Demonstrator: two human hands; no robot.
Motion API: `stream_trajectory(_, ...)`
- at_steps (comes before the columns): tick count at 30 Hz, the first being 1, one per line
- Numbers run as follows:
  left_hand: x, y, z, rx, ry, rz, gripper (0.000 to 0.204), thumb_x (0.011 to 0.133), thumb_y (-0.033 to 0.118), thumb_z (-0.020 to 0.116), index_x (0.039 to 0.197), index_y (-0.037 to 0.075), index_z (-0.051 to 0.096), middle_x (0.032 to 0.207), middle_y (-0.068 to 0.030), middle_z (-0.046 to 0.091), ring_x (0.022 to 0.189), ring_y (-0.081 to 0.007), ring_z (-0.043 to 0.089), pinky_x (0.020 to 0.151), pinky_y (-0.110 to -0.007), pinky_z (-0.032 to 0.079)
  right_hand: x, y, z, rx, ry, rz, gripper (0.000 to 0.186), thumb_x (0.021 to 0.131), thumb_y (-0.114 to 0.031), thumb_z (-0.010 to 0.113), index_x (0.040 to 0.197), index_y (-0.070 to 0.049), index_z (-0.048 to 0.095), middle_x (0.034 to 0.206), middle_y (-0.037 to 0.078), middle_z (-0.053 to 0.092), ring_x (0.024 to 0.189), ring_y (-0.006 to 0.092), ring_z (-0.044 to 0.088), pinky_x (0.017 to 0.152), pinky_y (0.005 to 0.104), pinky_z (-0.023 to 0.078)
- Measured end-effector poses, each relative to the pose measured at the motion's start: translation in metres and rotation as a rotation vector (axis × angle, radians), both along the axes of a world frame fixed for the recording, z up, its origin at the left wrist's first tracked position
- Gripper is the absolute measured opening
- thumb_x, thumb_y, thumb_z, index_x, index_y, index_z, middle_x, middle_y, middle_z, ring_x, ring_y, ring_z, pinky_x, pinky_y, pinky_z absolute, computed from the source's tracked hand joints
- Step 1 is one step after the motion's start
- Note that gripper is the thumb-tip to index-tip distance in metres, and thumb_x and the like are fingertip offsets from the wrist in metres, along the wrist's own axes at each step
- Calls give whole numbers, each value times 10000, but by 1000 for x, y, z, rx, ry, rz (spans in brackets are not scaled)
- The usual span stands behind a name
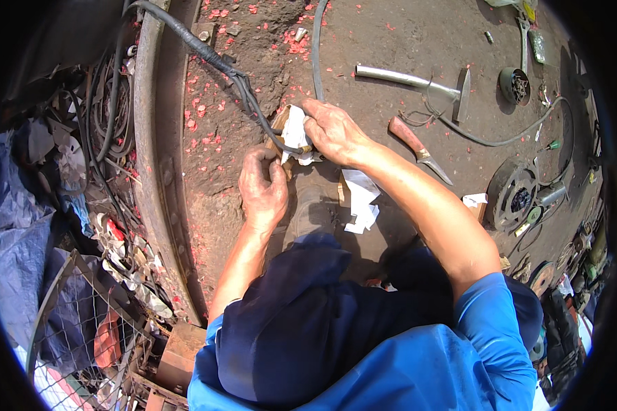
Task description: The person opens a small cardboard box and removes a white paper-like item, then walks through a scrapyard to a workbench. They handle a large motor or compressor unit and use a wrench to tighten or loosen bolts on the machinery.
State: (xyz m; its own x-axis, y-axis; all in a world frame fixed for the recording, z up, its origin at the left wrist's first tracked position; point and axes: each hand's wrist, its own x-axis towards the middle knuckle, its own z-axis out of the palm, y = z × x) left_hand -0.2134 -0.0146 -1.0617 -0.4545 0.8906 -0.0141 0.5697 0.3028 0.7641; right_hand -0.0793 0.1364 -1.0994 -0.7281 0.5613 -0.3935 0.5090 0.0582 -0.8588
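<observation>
Pinching a crumpled white cloth around a black cable, the right hand closes its fingers over the wad where the cable bends near a small wooden block. The left hand sits just below, curled with thumb and fingertips together, apparently gripping the lower edge of the cloth or the cable end, though the fold hides which. All of this lies on the bare dirt ground, strewn with red flecks, just ahead of the person's knees. The cable looks stiff and springy, likely to twist back, so it is best held close to the bend; the cloth is soft, light and easily slipped. A red-handled knife lies near the right wrist, a metal pipe beyond it, more white cloth under the forearm.
</observation>
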Motion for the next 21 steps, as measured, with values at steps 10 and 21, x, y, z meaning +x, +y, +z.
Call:
stream_trajectory(10,-10,-5,-19,123,127,-200,464,753,-35,668,1186,38,518,997,-181,653,832,-356,663,700,-412,544,-36,32,65,-397,-310,78,433,962,-325,505,1303,-67,566,1089,112,669,1000,193,598,942,352,444)
stream_trajectory(21,-23,-14,-36,-37,129,-202,255,684,89,711,911,49,603,886,-145,618,777,-334,629,676,-439,510,-18,8,25,-421,-71,55,508,975,-396,508,1300,-11,573,1143,183,667,1068,274,621,942,383,458)
